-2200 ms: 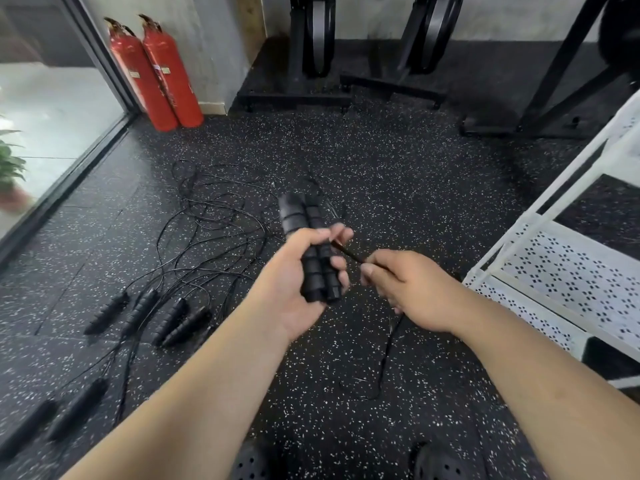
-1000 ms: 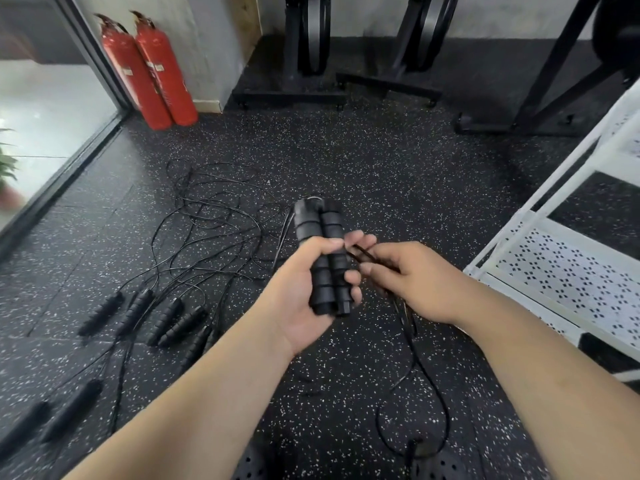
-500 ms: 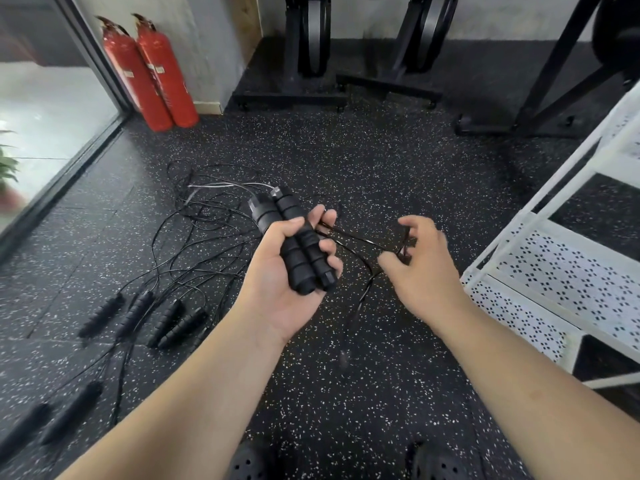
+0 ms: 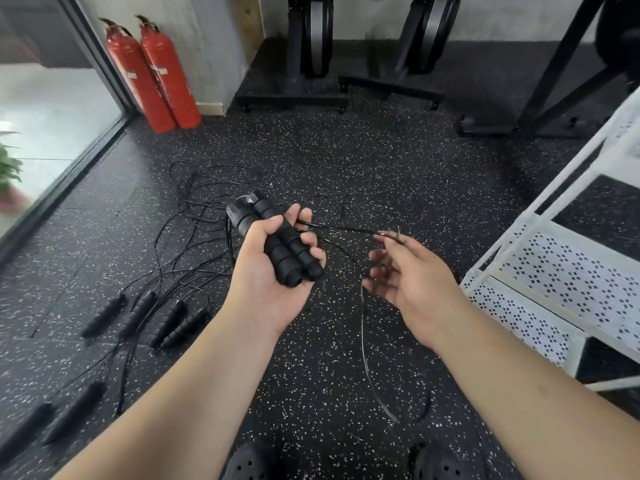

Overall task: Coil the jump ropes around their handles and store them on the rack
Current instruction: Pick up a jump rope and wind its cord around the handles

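Observation:
My left hand (image 4: 268, 289) grips two black foam handles (image 4: 282, 249) side by side, their tops tilted up and to the left. A thin black rope (image 4: 341, 229) runs from them to my right hand (image 4: 414, 277), whose fingers are spread and relaxed. The rope lies across the uppermost fingertips, and a loop of it (image 4: 363, 344) hangs down to the floor. Several other jump ropes lie tangled (image 4: 194, 226) on the floor to the left, with their handles (image 4: 166, 320) nearer me. The white rack (image 4: 554, 271) stands to the right.
Two red fire extinguishers (image 4: 152, 74) lean in the far left corner beside a glass door (image 4: 45, 109). Black exercise machines (image 4: 311, 50) line the back wall. Two more handles (image 4: 52, 420) lie at the lower left. My black shoes (image 4: 249, 462) show at the bottom edge.
My right hand has gone from pinching the rope to spread fingers, and a loop now hangs to the floor. My left hand has shifted slightly right with the handles.

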Available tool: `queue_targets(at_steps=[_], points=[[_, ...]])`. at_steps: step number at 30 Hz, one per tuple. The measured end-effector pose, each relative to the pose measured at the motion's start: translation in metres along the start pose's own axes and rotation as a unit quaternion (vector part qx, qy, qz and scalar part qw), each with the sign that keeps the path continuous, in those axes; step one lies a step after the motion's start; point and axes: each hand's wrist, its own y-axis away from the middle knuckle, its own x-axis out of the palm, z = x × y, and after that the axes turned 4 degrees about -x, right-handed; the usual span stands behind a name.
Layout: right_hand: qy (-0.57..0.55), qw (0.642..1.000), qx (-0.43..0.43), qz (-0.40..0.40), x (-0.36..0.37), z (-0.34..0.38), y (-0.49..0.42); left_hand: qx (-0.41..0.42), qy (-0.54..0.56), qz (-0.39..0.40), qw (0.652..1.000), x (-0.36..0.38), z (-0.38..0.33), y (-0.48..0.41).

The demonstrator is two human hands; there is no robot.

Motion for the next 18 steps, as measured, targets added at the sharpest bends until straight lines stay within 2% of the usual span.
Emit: queue_targets(at_steps=[4, 7, 10, 12, 14, 18], points=[[0.093, 0.993, -0.067, -0.017, -0.002, -0.001, 0.001, -0.023, -0.007, 0.008, 1.000, 0.001, 0.013, 0.001], [0.041, 0.997, -0.060, 0.033, -0.004, 0.000, 0.002, -0.019, 0.010, 0.011, 1.000, 0.002, 0.015, 0.000], [0.166, 0.979, -0.076, 0.088, -0.007, -0.004, 0.002, -0.018, 0.048, 0.017, 0.999, 0.003, 0.013, -0.001], [0.219, 0.964, -0.045, 0.145, -0.006, -0.008, 0.004, -0.022, 0.063, 0.023, 0.998, 0.002, 0.011, -0.002], [0.222, 0.957, -0.030, 0.182, -0.006, -0.012, 0.006, -0.020, 0.069, 0.025, 0.997, 0.001, 0.009, -0.003], [0.172, 0.964, -0.008, 0.202, -0.004, -0.014, 0.007, -0.004, 0.091, 0.024, 0.996, -0.001, 0.004, -0.004]])
